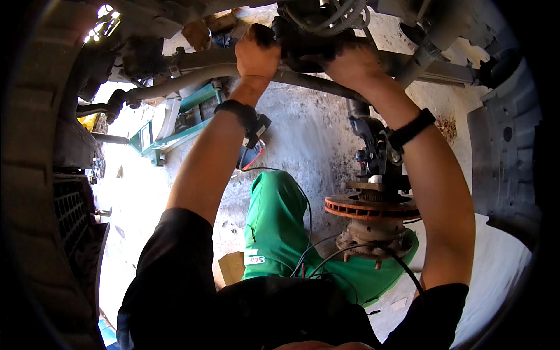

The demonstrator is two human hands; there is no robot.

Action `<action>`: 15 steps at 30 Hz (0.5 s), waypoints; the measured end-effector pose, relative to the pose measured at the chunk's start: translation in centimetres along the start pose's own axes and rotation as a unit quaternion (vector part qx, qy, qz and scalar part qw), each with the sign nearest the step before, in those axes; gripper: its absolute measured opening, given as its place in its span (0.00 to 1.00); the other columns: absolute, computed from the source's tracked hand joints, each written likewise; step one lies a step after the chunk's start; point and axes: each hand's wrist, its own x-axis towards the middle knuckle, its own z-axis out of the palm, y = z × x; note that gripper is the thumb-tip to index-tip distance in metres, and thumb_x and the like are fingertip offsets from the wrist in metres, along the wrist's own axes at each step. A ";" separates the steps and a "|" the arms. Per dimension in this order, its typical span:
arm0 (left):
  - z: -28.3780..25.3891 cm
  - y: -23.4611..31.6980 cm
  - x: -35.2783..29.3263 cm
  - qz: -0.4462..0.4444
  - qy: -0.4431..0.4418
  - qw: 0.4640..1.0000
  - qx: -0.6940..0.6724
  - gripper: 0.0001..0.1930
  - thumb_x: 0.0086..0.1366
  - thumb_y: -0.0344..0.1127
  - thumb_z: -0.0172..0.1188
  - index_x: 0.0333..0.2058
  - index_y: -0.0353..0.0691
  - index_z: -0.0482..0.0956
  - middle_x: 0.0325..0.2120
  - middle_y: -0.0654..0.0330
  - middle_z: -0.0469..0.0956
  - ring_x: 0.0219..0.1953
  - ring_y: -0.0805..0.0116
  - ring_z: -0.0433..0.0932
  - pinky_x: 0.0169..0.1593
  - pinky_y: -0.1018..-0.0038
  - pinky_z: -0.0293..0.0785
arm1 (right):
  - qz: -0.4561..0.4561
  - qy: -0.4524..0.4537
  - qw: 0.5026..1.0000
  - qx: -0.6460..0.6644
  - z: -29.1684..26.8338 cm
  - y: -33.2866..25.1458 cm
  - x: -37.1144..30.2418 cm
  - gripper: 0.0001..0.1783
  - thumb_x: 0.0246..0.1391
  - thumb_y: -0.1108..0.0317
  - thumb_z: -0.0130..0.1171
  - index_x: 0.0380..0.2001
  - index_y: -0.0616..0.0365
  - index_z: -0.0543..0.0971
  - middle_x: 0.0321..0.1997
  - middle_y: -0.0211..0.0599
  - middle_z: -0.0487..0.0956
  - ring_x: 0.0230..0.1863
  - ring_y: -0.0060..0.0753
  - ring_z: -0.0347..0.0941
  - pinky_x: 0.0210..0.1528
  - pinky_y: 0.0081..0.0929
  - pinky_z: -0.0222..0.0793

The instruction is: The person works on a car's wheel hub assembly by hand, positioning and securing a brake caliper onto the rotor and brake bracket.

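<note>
Both my arms reach up into the underside of a vehicle. My left hand (258, 55) is closed like a fist at the left end of a dark part (300, 44) under the hoses; its fingertips are hidden. On the right side of that part is my right hand (354, 67), its fingers lost in shadow, so whether it grips cannot be told. A curved metal bar (186, 79) runs just below and behind my wrists. Grey hoses (329, 16) loop above the dark part.
A rusty brake disc (373, 206) with its hub (370, 233) hangs close to my right forearm, below a black strut or knuckle piece (376, 140). A green metal stand (175, 125) is on the floor at left. Black cables (306, 198) cross my green trousers.
</note>
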 end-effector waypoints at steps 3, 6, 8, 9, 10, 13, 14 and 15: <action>0.3 -0.1 -0.3 -0.055 0.002 0.998 -0.044 0.08 0.53 0.37 0.56 0.26 0.38 0.77 0.27 0.45 0.80 0.34 0.40 0.78 0.38 0.55 0.76 | -0.006 0.039 0.999 -0.026 0.6 -0.5 1.0 0.28 0.57 0.46 0.52 0.50 0.55 0.80 0.53 0.46 0.78 0.56 0.46 0.74 0.59 0.39 0.67; 1.0 -0.7 -0.3 -0.001 -0.007 1.000 -0.002 0.07 0.54 0.35 0.54 0.26 0.38 0.77 0.27 0.45 0.79 0.34 0.40 0.78 0.38 0.55 0.76 | -0.068 0.164 0.979 -0.099 2.1 0.2 1.9 0.28 0.56 0.47 0.55 0.53 0.55 0.77 0.53 0.47 0.79 0.54 0.48 0.75 0.57 0.40 0.69; 0.5 -1.0 -0.5 0.014 -0.011 1.000 0.019 0.07 0.55 0.35 0.53 0.26 0.38 0.76 0.27 0.45 0.79 0.33 0.40 0.78 0.37 0.55 0.75 | -0.021 0.058 0.997 -0.054 1.3 -1.4 1.7 0.27 0.56 0.58 0.51 0.59 0.53 0.73 0.63 0.42 0.72 0.64 0.43 0.66 0.66 0.41 0.58; 0.5 -0.8 -0.6 -0.003 0.002 1.000 -0.020 0.08 0.56 0.35 0.52 0.26 0.38 0.76 0.27 0.46 0.79 0.33 0.40 0.78 0.37 0.56 0.75 | -0.021 0.059 0.997 -0.055 2.2 -0.9 2.2 0.27 0.56 0.58 0.51 0.59 0.53 0.73 0.63 0.42 0.72 0.64 0.43 0.66 0.66 0.41 0.58; 0.6 -0.3 -0.5 -0.019 0.015 0.998 -0.060 0.08 0.57 0.35 0.52 0.26 0.38 0.76 0.27 0.46 0.79 0.33 0.41 0.78 0.37 0.56 0.75 | -0.066 0.126 0.989 -0.050 3.6 0.0 2.7 0.28 0.55 0.57 0.53 0.58 0.57 0.72 0.60 0.47 0.73 0.61 0.46 0.69 0.64 0.40 0.61; 0.1 0.5 -0.4 -0.046 0.034 0.992 -0.116 0.08 0.58 0.35 0.51 0.26 0.38 0.76 0.27 0.46 0.79 0.32 0.42 0.78 0.37 0.56 0.74 | -0.139 0.197 0.970 -0.040 5.2 0.1 3.7 0.29 0.55 0.58 0.54 0.57 0.63 0.70 0.56 0.54 0.75 0.58 0.50 0.71 0.62 0.40 0.64; 0.2 0.4 -0.3 -0.044 0.035 0.992 -0.116 0.08 0.58 0.35 0.51 0.26 0.38 0.76 0.27 0.46 0.79 0.32 0.42 0.78 0.37 0.56 0.74 | -0.167 0.200 0.965 -0.033 5.4 -0.3 4.0 0.28 0.55 0.61 0.53 0.57 0.65 0.70 0.57 0.56 0.74 0.58 0.50 0.70 0.62 0.40 0.64; 0.2 0.1 -0.5 -0.023 0.037 0.995 -0.091 0.08 0.58 0.34 0.51 0.26 0.38 0.76 0.26 0.47 0.79 0.32 0.42 0.78 0.37 0.56 0.74 | -0.156 0.199 0.967 -0.043 5.3 -1.5 4.2 0.28 0.55 0.65 0.50 0.60 0.60 0.68 0.58 0.53 0.74 0.58 0.48 0.72 0.60 0.41 0.66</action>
